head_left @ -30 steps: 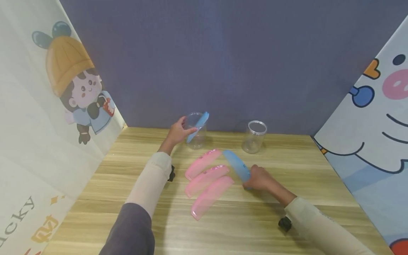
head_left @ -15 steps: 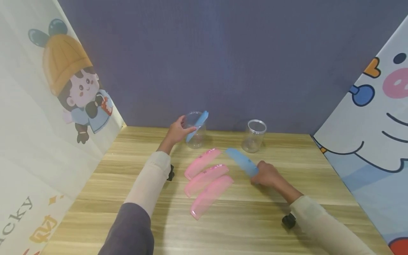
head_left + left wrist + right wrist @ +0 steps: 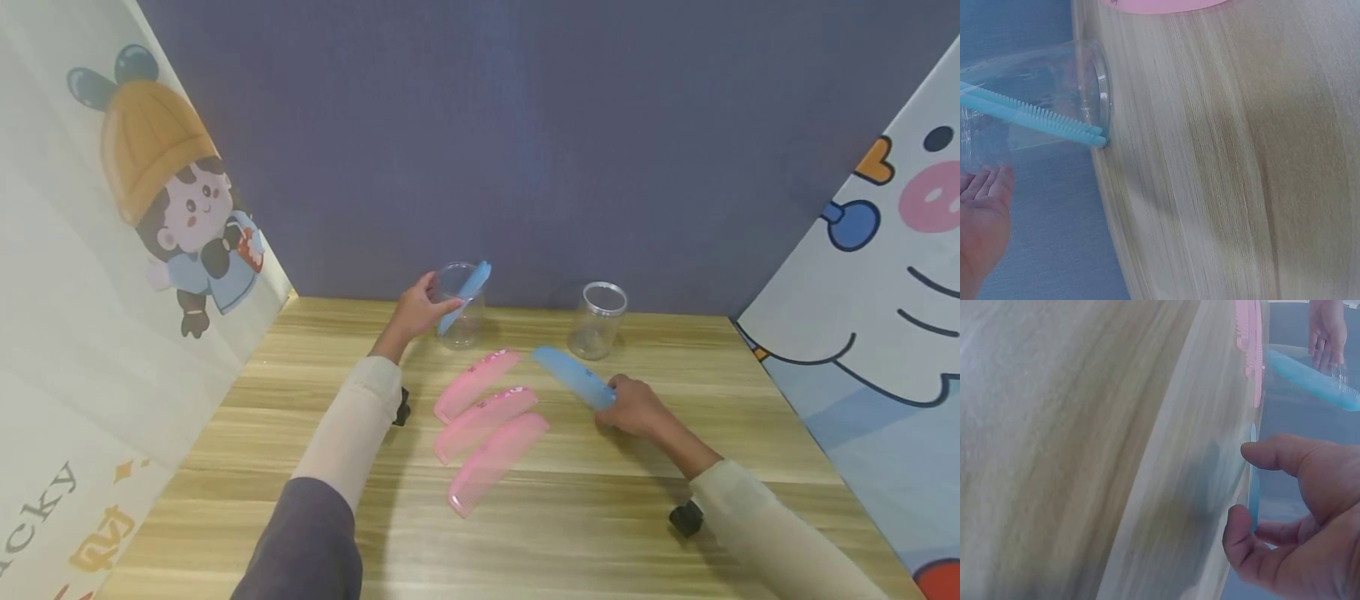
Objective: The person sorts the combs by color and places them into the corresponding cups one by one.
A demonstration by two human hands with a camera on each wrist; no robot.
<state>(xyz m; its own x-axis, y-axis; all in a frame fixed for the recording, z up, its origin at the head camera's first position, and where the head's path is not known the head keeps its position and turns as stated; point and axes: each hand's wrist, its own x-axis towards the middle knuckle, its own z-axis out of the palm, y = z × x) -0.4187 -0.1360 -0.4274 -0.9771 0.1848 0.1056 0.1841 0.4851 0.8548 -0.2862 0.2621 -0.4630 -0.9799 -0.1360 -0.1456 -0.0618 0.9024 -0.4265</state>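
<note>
My left hand [image 3: 416, 310] grips a clear plastic jar [image 3: 467, 333], thumb at the front near its rim, fingers partly hidden behind. Inside that jar lean blue combs [image 3: 1029, 115], at least two lying together, their tops poking above the rim. At the right, the thumb and fingers of my right hand [image 3: 633, 407] hold one end of another blue comb [image 3: 568, 373], which lies low at the table's surface. The right wrist view shows this comb [image 3: 1254, 487] edge-on between thumb and fingers. Three pink combs [image 3: 487, 421] lie slanted side by side between the hands.
A second clear jar [image 3: 597, 325] with a silvery rim stands upright at the back right. The wood-grain table [image 3: 562, 533] ends at a dark blue back wall [image 3: 525, 150]. Printed cartoon curtains [image 3: 885, 275] close off both sides.
My right hand has shifted right and slightly away from me, and the blue comb has moved and turned with it. The left hand and its jar stay in place.
</note>
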